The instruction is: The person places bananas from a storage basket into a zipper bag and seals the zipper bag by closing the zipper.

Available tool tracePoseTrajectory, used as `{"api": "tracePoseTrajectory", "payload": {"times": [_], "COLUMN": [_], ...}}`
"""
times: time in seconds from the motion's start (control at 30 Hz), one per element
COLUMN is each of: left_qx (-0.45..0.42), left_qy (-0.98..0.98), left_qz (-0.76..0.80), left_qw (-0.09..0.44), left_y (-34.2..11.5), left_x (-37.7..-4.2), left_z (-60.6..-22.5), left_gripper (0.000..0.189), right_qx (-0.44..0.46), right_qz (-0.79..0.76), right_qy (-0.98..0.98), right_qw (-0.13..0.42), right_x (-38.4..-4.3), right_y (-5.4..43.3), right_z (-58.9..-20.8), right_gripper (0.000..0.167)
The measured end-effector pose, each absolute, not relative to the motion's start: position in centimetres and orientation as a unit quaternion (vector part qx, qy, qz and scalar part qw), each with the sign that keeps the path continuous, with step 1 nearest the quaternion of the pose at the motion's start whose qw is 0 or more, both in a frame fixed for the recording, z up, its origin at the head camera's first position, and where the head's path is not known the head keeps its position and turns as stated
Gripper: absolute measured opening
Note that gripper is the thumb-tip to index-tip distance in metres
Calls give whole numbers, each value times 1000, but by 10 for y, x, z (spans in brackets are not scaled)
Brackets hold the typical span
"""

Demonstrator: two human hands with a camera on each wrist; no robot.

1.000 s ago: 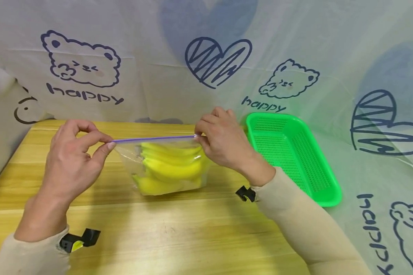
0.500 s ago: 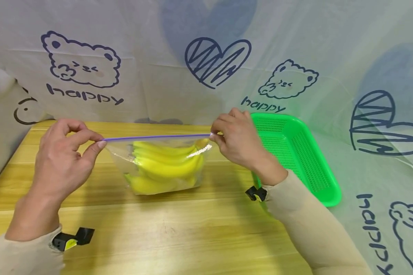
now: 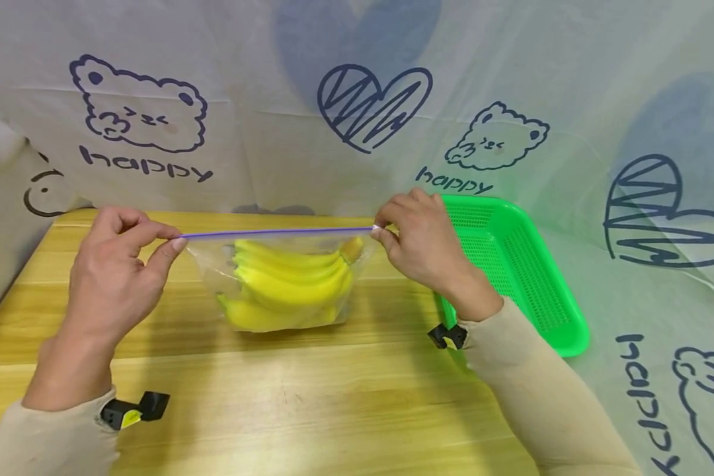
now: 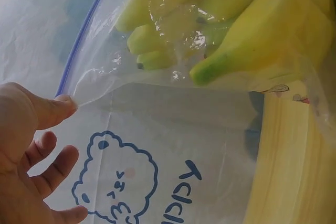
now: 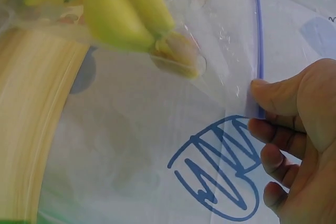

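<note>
A clear zip-lock bag (image 3: 205,264) with a purple zip strip (image 3: 274,233) along its top hangs stretched between both hands, over the wooden table (image 3: 309,403). Inside lies a bunch of yellow bananas (image 3: 291,284), stem end to the right, their greenish tips (image 4: 202,72) plain in the left wrist view. My left hand (image 3: 116,271) pinches the left end of the strip between thumb and index finger, its other fingers spread loosely below. At the right end, my right hand (image 3: 422,244) pinches the strip between thumb and index finger. The strip runs straight and taut.
A green perforated plastic basket (image 3: 562,291) stands right of the bag, partly behind the right hand and forearm. Behind the table hangs a pale cloth (image 3: 262,152) printed with bears and hearts. Each sleeve cuff carries a small black mount (image 3: 153,406).
The right hand has moved rightward along the strip to the bag's right end. The left hand shifted left, then slightly back. More of the strip shows between them, and the bag sits slightly higher.
</note>
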State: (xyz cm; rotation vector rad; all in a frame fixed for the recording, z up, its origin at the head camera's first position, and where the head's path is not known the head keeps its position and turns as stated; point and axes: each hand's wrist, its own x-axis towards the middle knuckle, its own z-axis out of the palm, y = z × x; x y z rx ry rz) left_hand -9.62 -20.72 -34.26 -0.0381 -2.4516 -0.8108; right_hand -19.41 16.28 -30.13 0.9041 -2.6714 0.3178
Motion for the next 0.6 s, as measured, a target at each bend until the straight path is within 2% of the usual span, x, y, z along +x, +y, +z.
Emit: {"api": "tracePoseTrajectory", "payload": {"times": [0.6], "left_qx": [6], "left_qy": [-908], "left_qz": [-310], "left_qw": [283], "left_y": [-200], "left_x": [-99], "left_z": [-347], "left_gripper": [12], "right_qx": [294], "right_qz": [152], "right_qy": [-929], "right_qw": [163], "right_x": [-195], "right_y": [163], "right_z": [-304], "right_gripper": [14]}}
